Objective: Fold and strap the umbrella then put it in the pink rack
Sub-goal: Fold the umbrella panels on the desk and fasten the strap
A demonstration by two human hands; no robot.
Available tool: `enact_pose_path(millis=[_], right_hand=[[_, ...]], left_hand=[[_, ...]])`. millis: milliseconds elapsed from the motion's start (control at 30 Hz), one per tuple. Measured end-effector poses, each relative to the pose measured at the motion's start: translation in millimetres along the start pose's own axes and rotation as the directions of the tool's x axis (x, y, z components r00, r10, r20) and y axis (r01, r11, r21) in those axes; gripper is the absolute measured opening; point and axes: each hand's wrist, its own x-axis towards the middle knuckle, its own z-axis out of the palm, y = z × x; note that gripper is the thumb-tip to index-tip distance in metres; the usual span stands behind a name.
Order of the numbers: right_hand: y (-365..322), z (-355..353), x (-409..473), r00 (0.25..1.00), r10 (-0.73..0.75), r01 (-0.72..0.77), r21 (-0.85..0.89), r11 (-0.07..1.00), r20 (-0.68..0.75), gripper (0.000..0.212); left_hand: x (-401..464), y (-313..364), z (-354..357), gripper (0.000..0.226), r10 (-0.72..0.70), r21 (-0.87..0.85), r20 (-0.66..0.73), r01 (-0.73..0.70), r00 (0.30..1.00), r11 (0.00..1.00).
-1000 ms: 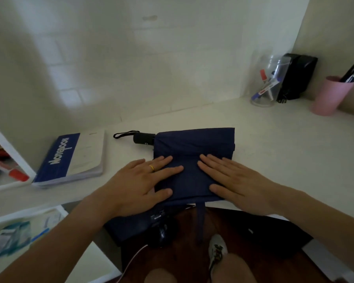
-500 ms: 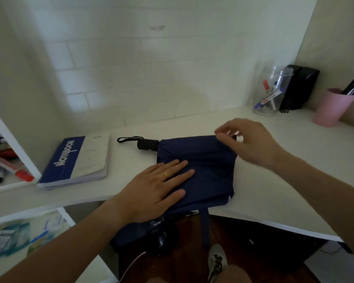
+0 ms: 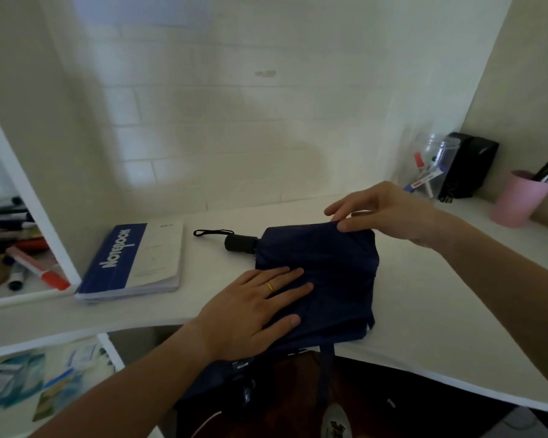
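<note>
A navy folding umbrella [image 3: 329, 267] lies flattened on the white desk [image 3: 440, 311], its black handle [image 3: 239, 243] and wrist loop pointing left. Its strap hangs over the desk's front edge. My left hand [image 3: 250, 308] presses flat on the near left part of the fabric, fingers straight. My right hand [image 3: 386, 213] pinches the fabric's far right edge between thumb and fingers. The pink rack [image 3: 516, 200], a pink cup holding dark pens, stands at the far right of the desk.
A blue and white notebook [image 3: 133, 260] lies left of the umbrella. A clear jar of markers [image 3: 431, 172] and a black case [image 3: 469, 165] stand at the back right. A white shelf at the left holds several pens [image 3: 19, 248]. Below the desk are the floor and a shoe.
My right hand left the near fabric, moved to the umbrella's far right edge and took hold of it. My left hand stayed pressing on the fabric. The camera tilted up.
</note>
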Motion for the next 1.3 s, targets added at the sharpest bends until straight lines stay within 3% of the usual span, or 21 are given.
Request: enact_pose_path(millis=[100,233,300,367,433,500,533,600,667,700,767,833,900,967,1067,1167,1300], right_hand=[[-1.7,-3.3,-13.6,0.998,0.000,-0.003,0.059,0.998,0.058,0.016],[4.1,-4.8,-4.2,0.939,0.335,-0.336,0.000,0.942,-0.081,0.039],[4.2,0.3,3.2,0.917,0.395,-0.398,-0.049,0.916,-0.064,0.034],[-3.4,4.4,6.3,0.942,0.310,-0.313,-0.009,0.950,-0.127,0.018],[-14.0,4.8,3.9,0.947,0.185,-0.147,0.158,0.976,-0.261,0.017],[-21.7,0.8,-0.3,0.927,0.114,0.005,0.317,0.948,-0.356,0.017],[-23.4,-0.7,-1.4,0.905,0.122,0.004,0.296,0.955,-0.407,0.016],[-17.8,-2.3,-1.1,0.859,0.235,-0.233,0.061,0.971,-0.454,0.026],[-10.3,3.8,-2.2,0.817,0.448,-0.529,-0.165,0.832,-0.363,0.042],[-7.6,9.1,-1.0,0.807,0.502,-0.570,-0.189,0.800,-0.310,0.044],[-2.7,15.8,6.5,0.841,0.467,-0.504,-0.082,0.860,-0.275,0.036],[-5.0,19.5,9.1,0.860,0.378,-0.349,0.146,0.926,-0.342,0.026],[-5.4,22.5,4.8,0.849,0.357,-0.159,0.455,0.876,-0.390,0.023],[1.0,29.3,-6.9,0.868,0.338,-0.034,0.635,0.772,-0.364,0.025],[11.1,38.6,-18.0,0.881,0.392,-0.069,0.748,0.660,-0.265,0.028],[10.0,36.4,-16.5,0.887,0.432,-0.203,0.701,0.684,-0.165,0.032],[3.1,26.9,-11.2,0.917,0.321,-0.067,0.701,0.710,-0.237,0.046]], left_hand=[[-0.5,0.7,0.5,0.058,0.001,-0.008,-0.005,-0.001,1.000,1.000],[-0.9,1.2,0.5,0.058,-0.005,0.003,-0.004,0.005,1.000,1.000],[-1.0,2.0,0.0,0.057,-0.010,0.007,-0.001,0.010,1.000,1.000],[-0.7,2.4,-0.5,0.058,-0.013,0.008,0.006,0.013,1.000,1.000],[-0.7,2.5,-0.4,0.058,-0.014,0.006,0.009,0.013,1.000,1.000],[-1.0,2.3,0.0,0.057,-0.012,0.005,0.005,0.012,1.000,1.000],[-1.2,2.2,0.5,0.057,-0.012,0.005,0.001,0.012,1.000,1.000],[-1.9,2.3,0.7,0.057,-0.012,0.009,-0.005,0.012,1.000,1.000],[-1.9,2.8,1.1,0.058,-0.012,0.010,0.000,0.012,1.000,1.000],[-1.9,3.0,1.0,0.058,-0.014,0.008,0.001,0.014,1.000,1.000],[-1.2,3.2,0.7,0.058,-0.013,0.002,0.001,0.013,1.000,1.000],[-0.9,3.2,1.2,0.057,-0.013,-0.004,-0.002,0.013,1.000,1.000],[-1.1,2.5,1.9,0.058,-0.014,-0.009,-0.006,0.014,1.000,1.000],[-0.8,2.0,2.5,0.057,-0.015,-0.014,-0.014,0.015,1.000,1.000],[-0.7,1.9,3.1,0.057,-0.014,-0.019,-0.021,0.013,1.000,1.000],[-0.6,2.1,2.4,0.057,-0.010,-0.029,-0.018,0.009,1.000,1.000],[-1.0,1.8,1.4,0.056,-0.009,-0.032,-0.017,0.008,1.000,0.999]])
